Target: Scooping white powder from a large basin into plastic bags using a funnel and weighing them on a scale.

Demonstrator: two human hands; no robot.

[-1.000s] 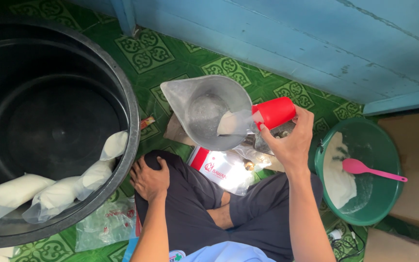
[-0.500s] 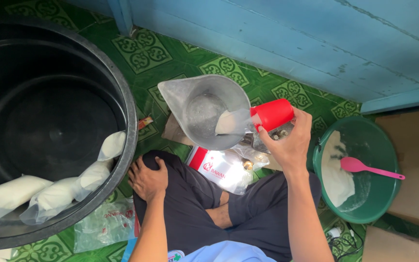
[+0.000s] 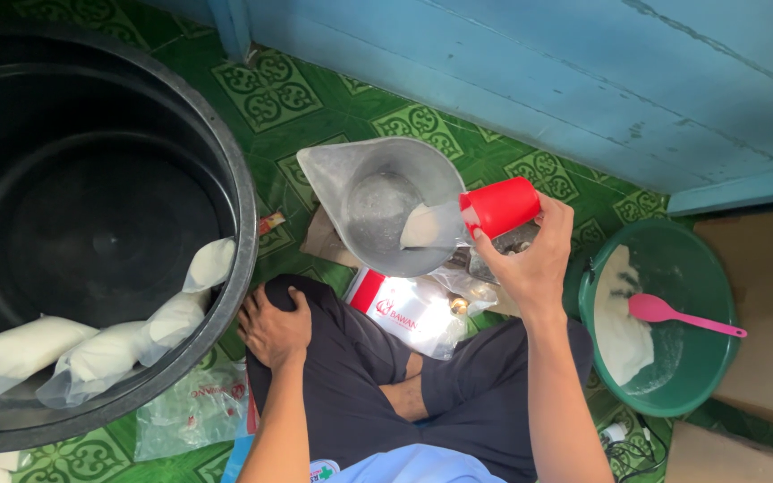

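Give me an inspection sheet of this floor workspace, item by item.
Surface: green patterned floor mat.
Job's things: right hand tips red cup over clear jug; white stuff at the cup's mouth.
Clutter: black tub with filled bags; green basin with pink spoon; plastic packets.
Hands: left hand on knee.
Cables: tangle lower right.
Surroundings: blue wall.

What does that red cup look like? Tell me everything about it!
The red cup looks like plain, smooth plastic. The right hand grips it and holds it tipped on its side, its mouth against the rim of a clear plastic jug. White powder sits at its mouth inside the jug. It is held above the green patterned floor.
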